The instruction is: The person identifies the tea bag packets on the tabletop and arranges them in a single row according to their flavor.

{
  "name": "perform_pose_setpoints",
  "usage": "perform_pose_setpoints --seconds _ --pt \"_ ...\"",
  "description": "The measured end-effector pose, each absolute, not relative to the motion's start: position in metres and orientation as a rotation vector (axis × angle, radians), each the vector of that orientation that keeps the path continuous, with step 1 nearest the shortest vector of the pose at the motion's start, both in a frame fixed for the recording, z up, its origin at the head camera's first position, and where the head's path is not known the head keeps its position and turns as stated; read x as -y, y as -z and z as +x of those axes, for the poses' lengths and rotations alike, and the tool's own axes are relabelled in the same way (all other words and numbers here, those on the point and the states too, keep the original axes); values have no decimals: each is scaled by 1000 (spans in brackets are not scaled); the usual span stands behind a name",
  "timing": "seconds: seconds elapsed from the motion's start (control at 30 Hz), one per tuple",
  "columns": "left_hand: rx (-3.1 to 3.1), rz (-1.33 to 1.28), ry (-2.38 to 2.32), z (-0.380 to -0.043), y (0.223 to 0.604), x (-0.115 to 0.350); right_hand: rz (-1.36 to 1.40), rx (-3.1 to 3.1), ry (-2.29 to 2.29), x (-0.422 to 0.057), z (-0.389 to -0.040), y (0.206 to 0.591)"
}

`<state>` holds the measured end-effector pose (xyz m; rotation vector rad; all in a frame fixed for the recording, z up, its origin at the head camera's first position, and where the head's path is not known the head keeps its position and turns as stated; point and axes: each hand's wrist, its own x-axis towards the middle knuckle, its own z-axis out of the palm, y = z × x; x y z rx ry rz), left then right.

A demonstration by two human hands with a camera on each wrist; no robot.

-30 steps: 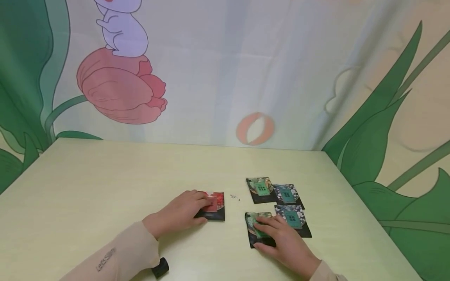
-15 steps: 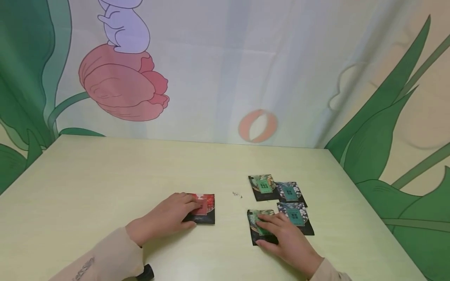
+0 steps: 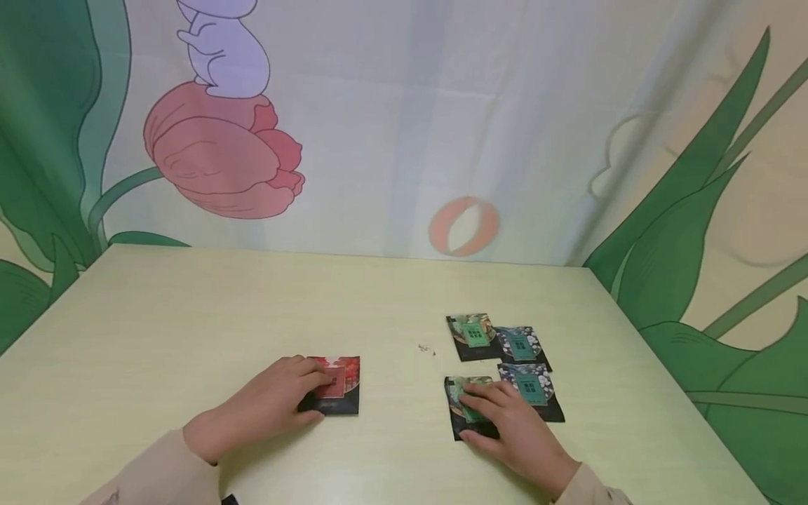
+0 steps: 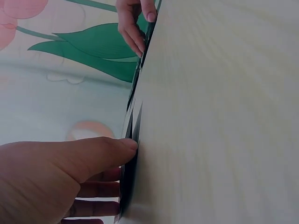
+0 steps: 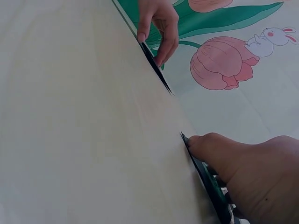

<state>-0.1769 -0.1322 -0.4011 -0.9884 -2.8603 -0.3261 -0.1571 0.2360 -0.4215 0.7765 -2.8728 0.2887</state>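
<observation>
My left hand (image 3: 265, 396) rests on a red and black packet (image 3: 341, 403) on the table, fingertips on its printed face and thumb at its near edge. In the left wrist view the thumb tip meets the dark edge of this packet (image 4: 128, 186). My right hand (image 3: 514, 431) lies over a green and black packet (image 3: 457, 403), fingers spread on its face and thumb near its lower edge. Under the right thumb in the right wrist view, the packet (image 5: 205, 179) shows edge-on. Beside it lies a blue floral packet (image 3: 536, 389), partly behind the right hand.
Farther back on the table (image 3: 221, 315) lie another green packet (image 3: 475, 334) and another blue floral packet (image 3: 520, 345), their edges meeting. Small dark marks (image 3: 426, 349) show left of them. A printed curtain (image 3: 353, 140) hangs behind the table edge.
My left hand has slid the red packet left and slightly nearer across the table. The right hand stays on the green packet, and the other packets keep their places.
</observation>
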Motion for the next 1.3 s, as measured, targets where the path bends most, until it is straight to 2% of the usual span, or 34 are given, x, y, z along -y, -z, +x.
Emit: perform_pose_setpoints --seconds 0.6,1.3 --pt "2875 -927 314 -161 400 162 797 2905 -254 -235 -157 418" --pt "2872 -905 303 -154 402 174 858 2881 -168 -240 -156 416"
